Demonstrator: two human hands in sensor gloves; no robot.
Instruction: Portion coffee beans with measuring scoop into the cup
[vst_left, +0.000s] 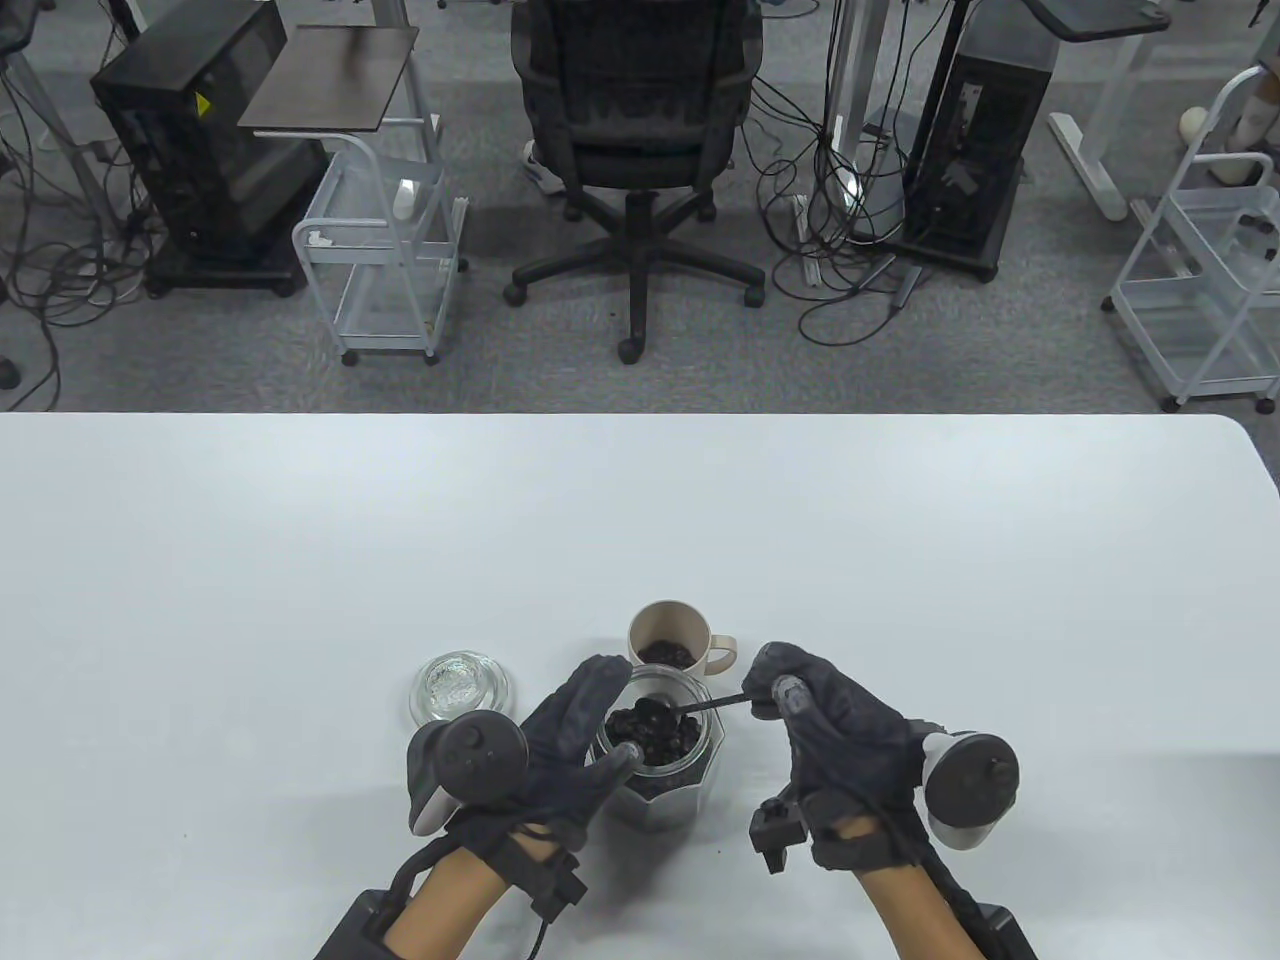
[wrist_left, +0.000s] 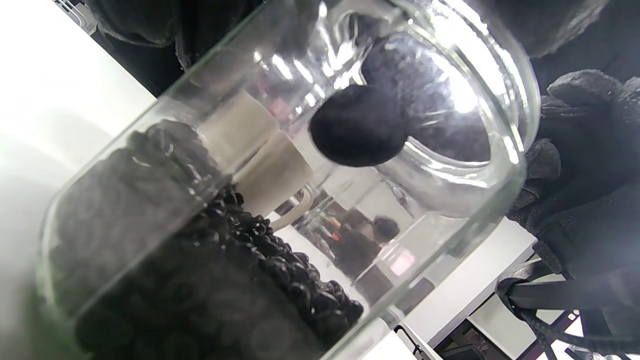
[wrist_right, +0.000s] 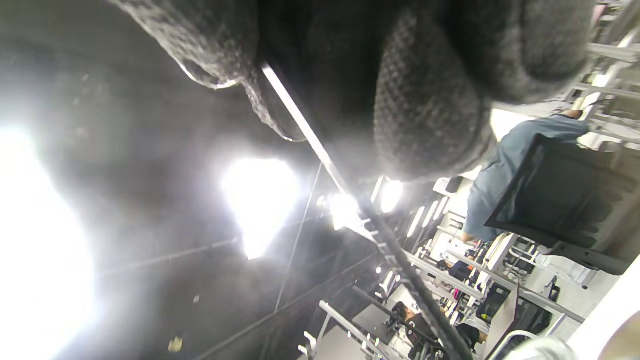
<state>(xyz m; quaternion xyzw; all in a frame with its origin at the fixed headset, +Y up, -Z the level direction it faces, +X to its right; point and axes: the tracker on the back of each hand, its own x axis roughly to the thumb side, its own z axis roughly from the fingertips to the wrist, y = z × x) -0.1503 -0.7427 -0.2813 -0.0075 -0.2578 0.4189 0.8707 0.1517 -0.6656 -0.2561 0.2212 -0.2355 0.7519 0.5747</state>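
Pinching slim black measuring scoop (vst_left: 690, 707), right hand (vst_left: 820, 740); loaded bowl over clear glass bean jar (vst_left: 660, 760) gripped by left hand (vst_left: 560, 740); beige cup (vst_left: 672, 638) just beyond, handle lying left-right.

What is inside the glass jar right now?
The glass jar holds dark coffee beans, and the measuring scoop bowl sits among them at the mouth, loaded with beans. The left hand covers part of the jar's near side; the jar's bottom is hidden under the beans.
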